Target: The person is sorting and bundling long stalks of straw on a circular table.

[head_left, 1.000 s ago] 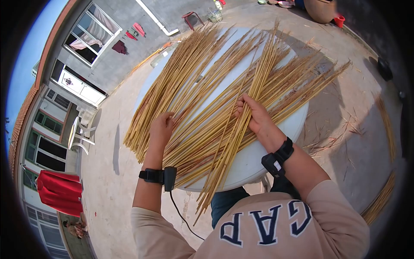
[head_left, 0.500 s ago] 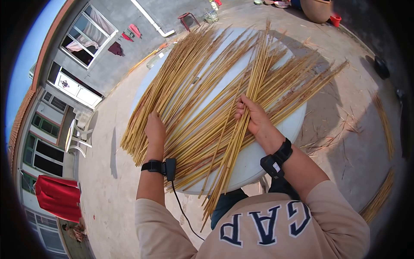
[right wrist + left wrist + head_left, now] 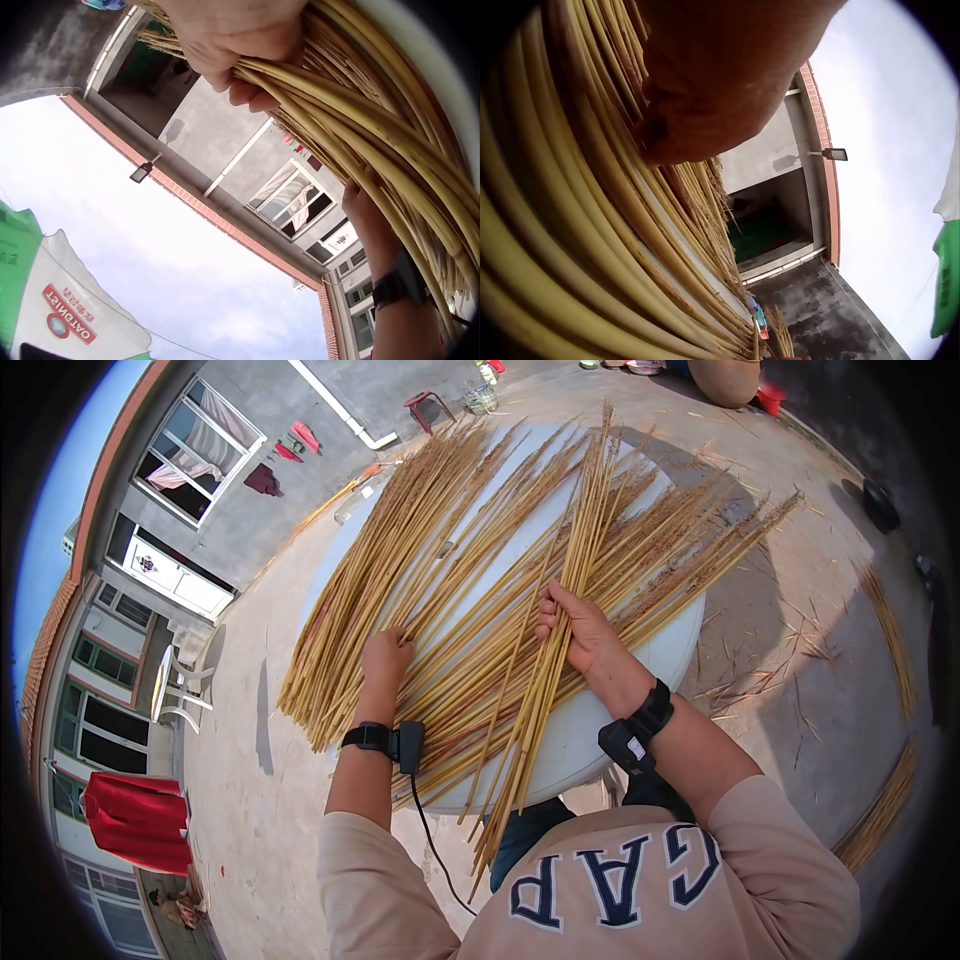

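My right hand [image 3: 580,625] grips a bundle of dry yellow stalks [image 3: 540,695] with feathery brown tops. The bundle slants across the other stalks, and its cut ends stick out past the near table edge. Over the loose stalks left of centre, my left hand [image 3: 386,660] has its fingers bent down, fingertips right at the stalks. In the left wrist view, that hand's fingertips [image 3: 652,139] meet the stalks; I cannot tell whether they pinch one. A thick pile of similar stalks [image 3: 370,570] lies to the left, and more stalks [image 3: 660,575] fan out to the right.
The stalks lie on a round white table [image 3: 650,660]. More stalks [image 3: 880,810] and scattered bits are on the concrete floor at right. A cable [image 3: 430,845] hangs from the left wrist camera. A white plastic chair [image 3: 180,690] stands at left, a dark red stool [image 3: 428,410] behind the table.
My left hand went from above the stalks leftward to the left pile, then back right onto the middle stalks. The right hand keeps its grip on the bundle, nearly in place.
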### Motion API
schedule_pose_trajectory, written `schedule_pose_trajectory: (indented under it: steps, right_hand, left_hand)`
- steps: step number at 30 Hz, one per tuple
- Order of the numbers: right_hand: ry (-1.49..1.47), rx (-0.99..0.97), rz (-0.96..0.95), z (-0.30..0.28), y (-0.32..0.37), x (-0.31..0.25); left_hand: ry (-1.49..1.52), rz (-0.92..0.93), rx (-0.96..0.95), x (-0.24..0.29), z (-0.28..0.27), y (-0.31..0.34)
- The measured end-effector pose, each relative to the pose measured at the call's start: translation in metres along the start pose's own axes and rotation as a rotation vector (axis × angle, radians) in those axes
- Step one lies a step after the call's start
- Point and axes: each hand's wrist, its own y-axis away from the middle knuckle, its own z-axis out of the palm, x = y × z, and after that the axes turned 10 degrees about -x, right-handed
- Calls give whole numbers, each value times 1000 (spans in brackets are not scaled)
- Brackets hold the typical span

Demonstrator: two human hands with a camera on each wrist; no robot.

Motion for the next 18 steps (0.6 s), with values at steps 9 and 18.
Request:
schedule_pose_trajectory:
  steps: [9,18]
  right_hand:
    - [11,5,14,3,3,-1]
    - [-3,13,23,3,2,-2]
  left_hand:
    - [-95,-17,14,15,3,-3]
    - [-51,-56,64,15,-6,-5]
